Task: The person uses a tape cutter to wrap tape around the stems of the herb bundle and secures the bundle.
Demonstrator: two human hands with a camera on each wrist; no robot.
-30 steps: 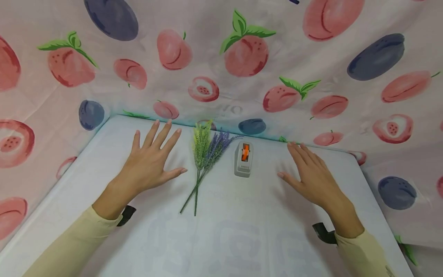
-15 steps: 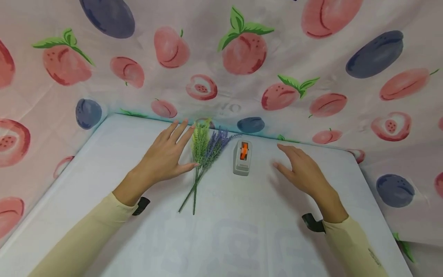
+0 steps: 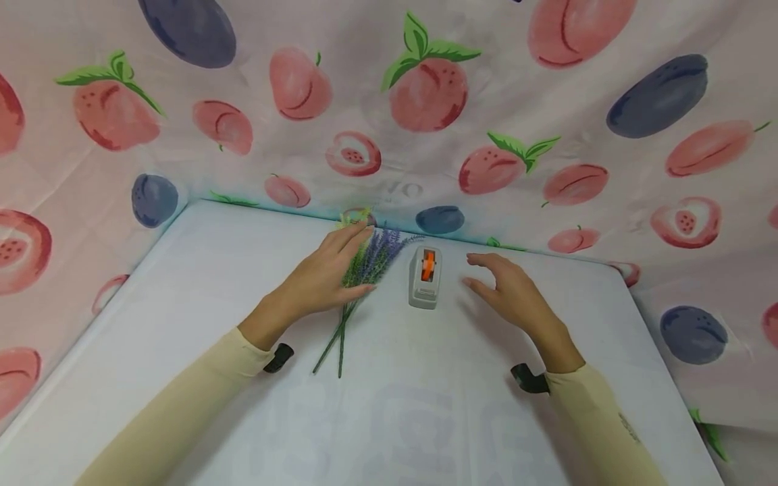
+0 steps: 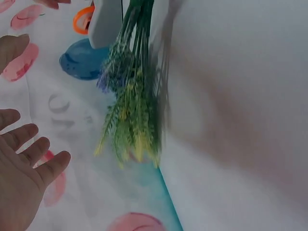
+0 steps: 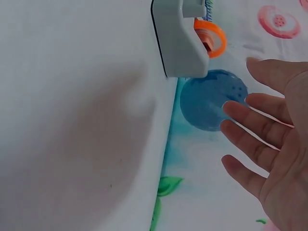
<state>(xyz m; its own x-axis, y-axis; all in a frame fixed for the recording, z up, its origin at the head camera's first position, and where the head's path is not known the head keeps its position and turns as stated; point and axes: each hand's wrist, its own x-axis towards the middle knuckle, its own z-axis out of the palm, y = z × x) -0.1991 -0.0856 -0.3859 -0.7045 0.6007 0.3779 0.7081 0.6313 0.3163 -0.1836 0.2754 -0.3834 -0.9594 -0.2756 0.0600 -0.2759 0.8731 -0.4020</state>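
Note:
Two crossed sprigs of artificial lavender, the yellow-green one (image 4: 132,115) and the purple one (image 3: 384,255), lie on the white table. My left hand (image 3: 319,275) hovers over the yellow-green sprig and hides part of it; the left wrist view shows a gap between hand and flowers. Right of the sprigs stands a grey tape dispenser (image 3: 424,293) with an orange core (image 5: 215,38). My right hand (image 3: 513,290) is to the right of the dispenser, apart from it, fingers slightly bent and holding nothing.
The white table (image 3: 401,405) reaches back to a hanging cloth (image 3: 365,81) printed with peaches and plums. More of this cloth hangs along the left and right sides. A black wrist mount (image 3: 529,379) sits under the right sleeve.
My left hand has moved right, from beside the sprigs to above them. The right hand has come left, closer to the tape dispenser. Sprigs and dispenser have stayed in place.

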